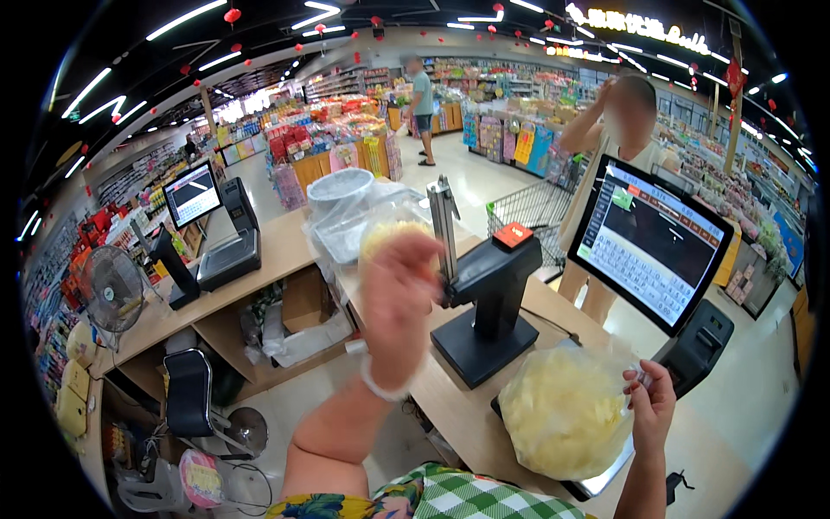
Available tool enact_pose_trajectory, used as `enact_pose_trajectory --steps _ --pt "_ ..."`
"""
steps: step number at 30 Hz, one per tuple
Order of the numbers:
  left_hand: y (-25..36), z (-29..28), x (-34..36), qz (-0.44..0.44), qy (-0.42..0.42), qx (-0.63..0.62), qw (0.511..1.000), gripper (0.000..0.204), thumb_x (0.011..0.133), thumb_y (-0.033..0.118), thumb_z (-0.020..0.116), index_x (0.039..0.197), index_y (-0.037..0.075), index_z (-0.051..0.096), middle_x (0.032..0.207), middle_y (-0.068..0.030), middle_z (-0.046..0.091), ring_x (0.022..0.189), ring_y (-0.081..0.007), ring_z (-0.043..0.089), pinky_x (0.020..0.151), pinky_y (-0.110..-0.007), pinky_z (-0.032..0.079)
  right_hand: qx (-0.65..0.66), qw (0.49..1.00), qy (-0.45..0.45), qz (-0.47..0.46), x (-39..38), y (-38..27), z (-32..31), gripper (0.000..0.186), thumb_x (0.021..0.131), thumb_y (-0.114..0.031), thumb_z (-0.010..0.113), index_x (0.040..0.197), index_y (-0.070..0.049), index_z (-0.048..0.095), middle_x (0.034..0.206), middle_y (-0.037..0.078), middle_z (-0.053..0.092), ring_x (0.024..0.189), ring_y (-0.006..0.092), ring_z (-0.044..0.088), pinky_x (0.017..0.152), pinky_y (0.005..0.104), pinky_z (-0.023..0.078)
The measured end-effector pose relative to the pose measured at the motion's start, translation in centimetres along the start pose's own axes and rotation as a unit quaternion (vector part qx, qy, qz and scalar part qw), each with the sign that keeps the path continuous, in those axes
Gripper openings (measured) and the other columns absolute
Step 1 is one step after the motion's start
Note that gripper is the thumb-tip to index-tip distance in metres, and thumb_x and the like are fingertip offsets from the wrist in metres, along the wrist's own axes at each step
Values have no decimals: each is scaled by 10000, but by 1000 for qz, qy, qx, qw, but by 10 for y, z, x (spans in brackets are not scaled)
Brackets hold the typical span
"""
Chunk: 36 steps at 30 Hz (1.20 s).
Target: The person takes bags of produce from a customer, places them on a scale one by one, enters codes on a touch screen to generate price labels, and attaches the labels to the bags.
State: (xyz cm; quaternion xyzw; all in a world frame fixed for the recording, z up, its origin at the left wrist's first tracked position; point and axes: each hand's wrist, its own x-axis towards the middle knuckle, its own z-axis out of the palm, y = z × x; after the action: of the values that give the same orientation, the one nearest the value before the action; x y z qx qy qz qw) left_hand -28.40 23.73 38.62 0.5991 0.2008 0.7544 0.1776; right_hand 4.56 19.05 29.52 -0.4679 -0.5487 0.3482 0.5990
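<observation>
My right hand (650, 400) pinches the gathered neck of a clear plastic bag (566, 415) filled with pale yellow pieces. The bag rests on a scale (618, 471), which it mostly hides. Raised in front of me, my left hand (399, 281) is smeared by motion, and its fingers cannot be read clearly. A white bangle circles that wrist. Just right of the left hand stands a black device (493, 298) with a metal upright and an orange-red top patch. Behind the hand, partly covered, is another clear bag (393, 232) with pale yellow contents.
A tilted touch screen (650, 242) stands at the right of the counter (458, 415). Clear plastic bags and a round tub (341, 186) sit at its far end. A person (627, 130) waits beyond a shopping cart (536, 208). A chair (190, 394) and a fan (112, 285) are at left.
</observation>
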Motion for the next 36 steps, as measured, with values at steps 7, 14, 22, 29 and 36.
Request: enact_pose_trajectory --steps 7,14,22,29,36 --pt "-43 59 -115 -123 -248 86 957 269 853 60 491 1114 5 529 1068 -109 549 972 -195 545 855 -294 425 -57 995 -57 -66 -9 -6 8 344 799 36 417 1135 -6 480 935 81 606 734 109 555 605 203 430" --pt "-94 144 -136 -262 -474 -111 833 269 862 68 415 1103 17 522 948 -86 594 860 -176 560 793 -289 440 -129 984 -84 -94 -18 -11 11 381 775 63 398 1139 6 495 990 100 600 853 153 568 715 243 454" --pt "-103 138 -101 -433 -579 -305 620 331 849 124 442 1174 71 482 864 -46 584 642 -68 539 630 -185 417 -142 980 -35 -133 -19 -18 6 399 762 79 389 1138 11 506 1024 111 594 942 184 566 794 274 454" --pt "-118 170 -110 -405 -562 -373 617 346 769 111 650 1091 48 540 976 -1 563 940 -105 514 822 -236 401 -232 944 -162 -166 3 -26 12 529 698 189 328 1133 -20 543 1095 122 580 1163 254 485 978 349 362" --pt "-112 171 -108 -432 -546 -370 615 227 779 115 618 983 26 573 870 -28 591 839 -121 559 786 -256 423 -82 990 -99 -55 13 -3 -1 479 745 177 400 1165 -33 492 973 92 579 906 160 561 822 295 457"
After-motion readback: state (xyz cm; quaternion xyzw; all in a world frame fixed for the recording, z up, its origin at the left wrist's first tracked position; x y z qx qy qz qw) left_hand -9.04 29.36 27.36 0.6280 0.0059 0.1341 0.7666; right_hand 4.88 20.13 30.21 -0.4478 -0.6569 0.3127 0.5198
